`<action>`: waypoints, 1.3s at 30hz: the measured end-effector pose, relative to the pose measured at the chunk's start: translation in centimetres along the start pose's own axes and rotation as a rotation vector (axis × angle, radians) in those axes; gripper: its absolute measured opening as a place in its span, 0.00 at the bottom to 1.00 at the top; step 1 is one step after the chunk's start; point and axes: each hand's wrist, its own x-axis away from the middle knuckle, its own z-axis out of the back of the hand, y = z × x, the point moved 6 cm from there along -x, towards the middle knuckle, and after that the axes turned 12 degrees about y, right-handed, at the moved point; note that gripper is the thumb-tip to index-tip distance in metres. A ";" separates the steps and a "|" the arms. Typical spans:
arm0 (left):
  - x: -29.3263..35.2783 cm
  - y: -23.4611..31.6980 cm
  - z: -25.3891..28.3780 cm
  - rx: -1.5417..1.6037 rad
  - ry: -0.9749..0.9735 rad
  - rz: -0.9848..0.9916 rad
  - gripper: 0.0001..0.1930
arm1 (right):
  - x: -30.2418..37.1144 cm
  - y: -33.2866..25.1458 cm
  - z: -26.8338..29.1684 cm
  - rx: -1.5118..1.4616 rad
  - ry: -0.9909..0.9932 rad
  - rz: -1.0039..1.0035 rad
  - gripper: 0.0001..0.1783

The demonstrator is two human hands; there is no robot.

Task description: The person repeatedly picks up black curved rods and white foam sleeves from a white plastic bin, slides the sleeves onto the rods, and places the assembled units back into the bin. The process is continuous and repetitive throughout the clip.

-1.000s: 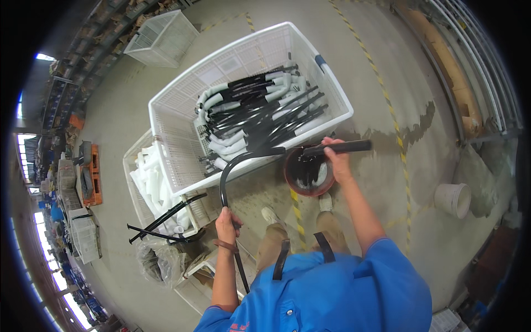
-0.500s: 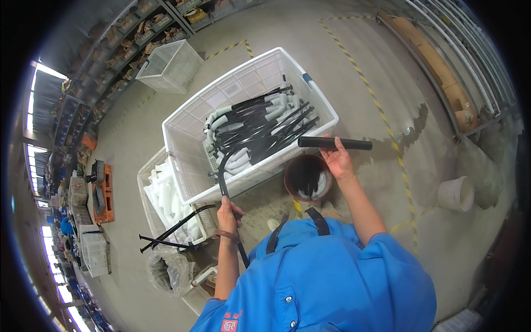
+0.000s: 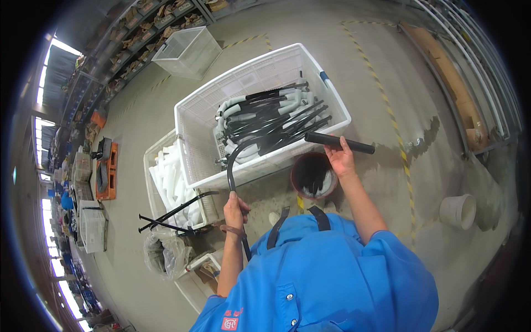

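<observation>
My left hand (image 3: 236, 211) is wrapped around a black bent metal tube (image 3: 231, 172). The tube's curved upper end arches over the near rim of a large white plastic crate (image 3: 191, 141), and its lower end runs down beside my blue clothing. In my right hand (image 3: 340, 159) is a short, thick black sleeve (image 3: 362, 146), pinched between thumb and fingers near the crate's near right corner. Below that sleeve stands a dark red bucket (image 3: 295, 185) with black pieces and something whitish inside. The crate holds many black tubes (image 3: 271, 130), several with pale grey-white foam covers.
White foam pieces (image 3: 172, 182) fill a smaller crate at left, with black metal rods (image 3: 177, 210) across its near edge. Nearby are a clear plastic bag (image 3: 163, 254) and an open box (image 3: 202, 276). A pale bucket (image 3: 458, 211) stands right; an empty crate (image 3: 188, 52) stands far left.
The view has shifted slightly, so the crates sit farther right. The black sleeve now slopes down to the right instead of lying nearly level. Both hands keep their holds.
</observation>
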 end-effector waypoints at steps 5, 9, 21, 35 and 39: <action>0.6 -0.9 1.2 -0.008 0.036 0.033 0.33 | 0.1 1.7 0.2 0.018 -0.010 -0.073 0.13; 1.0 -1.7 1.8 -0.027 0.056 0.030 0.35 | 0.4 3.3 -0.4 0.040 -0.022 -0.116 0.12; 1.6 -4.4 2.1 -0.047 0.119 0.021 0.31 | 2.1 9.2 -1.2 0.019 0.090 -0.342 0.11; 3.0 -3.9 2.3 -0.210 0.190 -0.116 0.30 | 2.5 8.7 -6.0 0.026 0.007 -0.293 0.09; 2.7 -4.3 2.0 -0.229 0.206 -0.084 0.31 | 2.0 10.2 -8.4 -0.225 -0.068 -0.314 0.09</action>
